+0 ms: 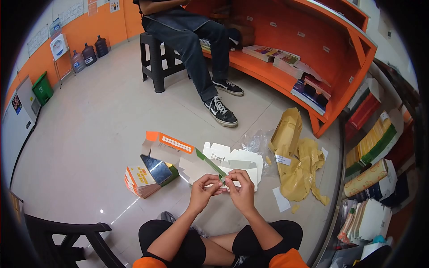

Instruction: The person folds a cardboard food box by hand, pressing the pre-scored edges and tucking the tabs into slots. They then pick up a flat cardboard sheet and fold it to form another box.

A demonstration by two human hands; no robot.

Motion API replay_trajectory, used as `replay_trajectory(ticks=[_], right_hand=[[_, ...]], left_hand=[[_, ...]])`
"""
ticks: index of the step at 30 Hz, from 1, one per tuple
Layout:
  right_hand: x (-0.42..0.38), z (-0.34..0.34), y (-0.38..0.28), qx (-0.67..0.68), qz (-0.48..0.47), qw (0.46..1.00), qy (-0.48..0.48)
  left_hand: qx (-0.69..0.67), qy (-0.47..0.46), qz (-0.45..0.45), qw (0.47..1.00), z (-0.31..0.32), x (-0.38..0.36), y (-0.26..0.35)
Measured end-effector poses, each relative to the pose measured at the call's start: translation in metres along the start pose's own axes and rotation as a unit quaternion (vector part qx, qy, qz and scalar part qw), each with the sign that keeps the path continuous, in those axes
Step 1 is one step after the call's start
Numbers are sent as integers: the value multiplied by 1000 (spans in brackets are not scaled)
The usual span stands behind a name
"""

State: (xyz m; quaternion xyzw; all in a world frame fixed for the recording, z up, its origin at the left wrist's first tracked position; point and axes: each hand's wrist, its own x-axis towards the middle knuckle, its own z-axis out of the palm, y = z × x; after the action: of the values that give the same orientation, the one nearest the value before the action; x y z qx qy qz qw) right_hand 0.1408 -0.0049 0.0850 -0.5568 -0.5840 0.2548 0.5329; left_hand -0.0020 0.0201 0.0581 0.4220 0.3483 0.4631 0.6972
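In front of my crossed legs I hold a partly folded carton (178,152) with orange, white and green panels. My left hand (208,190) pinches the near end of its green edge. My right hand (240,190) pinches the same corner from the other side, fingertips close to the left ones. The carton's far end, with an orange flap, points away to the left. On the floor behind my hands lie flat white cartons (243,161). To the left sits a stack of printed flat cartons (142,179), with a dark glossy rectangle (156,169) leaning on it.
Torn brown wrapping paper (295,167) and clear plastic (258,144) lie to the right, near a white paper piece (281,199). A person (196,49) sits on a black stool (156,67) ahead. An orange shelf (326,49) and stacked books (371,143) line the right side.
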Motion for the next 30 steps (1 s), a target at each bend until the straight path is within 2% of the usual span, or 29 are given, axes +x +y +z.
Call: replay_trajectory(ticks=[3, 6, 7, 10, 12, 14, 17, 18, 21, 22, 23, 25, 28, 30], right_hand=[[-4, 6, 12, 1, -17, 1000, -25], [-4, 14, 17, 32, -75, 996, -41], [-4, 13, 12, -1, -87, 995, -46], [-6, 7, 1, -74, -131, 988, -47], [-1, 4, 4, -88, -175, 980, -29], [-3, -2, 1, -82, -149, 983, -68], [-6, 1, 0, -79, -77, 987, -118], [-9, 3, 2, -79, -46, 987, -130], [-10, 5, 13, -165, -116, 971, -132], [-11, 5, 15, -179, -120, 967, -133], [-11, 5, 17, -194, -124, 964, -135], [-11, 4, 12, -235, -146, 953, -123], [-11, 7, -2, -285, -183, 938, -74], [-11, 9, -6, -288, -185, 938, -45]], left_hand=[[30, 13, 17, 999, -2, -1, -5], [39, 38, 33, 998, -2, 0, -8], [36, 47, 39, 997, -3, 0, -8], [2, -36, 15, 999, -14, 1, -6], [86, -74, 17, 993, -20, 1, -4], [138, -90, 10, 986, -30, 1, -2], [123, -66, 44, 989, -26, -4, 17], [129, -29, 55, 990, -28, -6, 16], [146, 71, 89, 983, -36, 0, 10], [128, 96, 63, 985, -39, 7, 13], [69, 159, 75, 982, -39, 8, 13], [-20, 147, 81, 986, -37, 11, 18], [45, 152, 100, 982, -26, 8, 17], [20, 134, 62, 989, -18, 8, 11]])
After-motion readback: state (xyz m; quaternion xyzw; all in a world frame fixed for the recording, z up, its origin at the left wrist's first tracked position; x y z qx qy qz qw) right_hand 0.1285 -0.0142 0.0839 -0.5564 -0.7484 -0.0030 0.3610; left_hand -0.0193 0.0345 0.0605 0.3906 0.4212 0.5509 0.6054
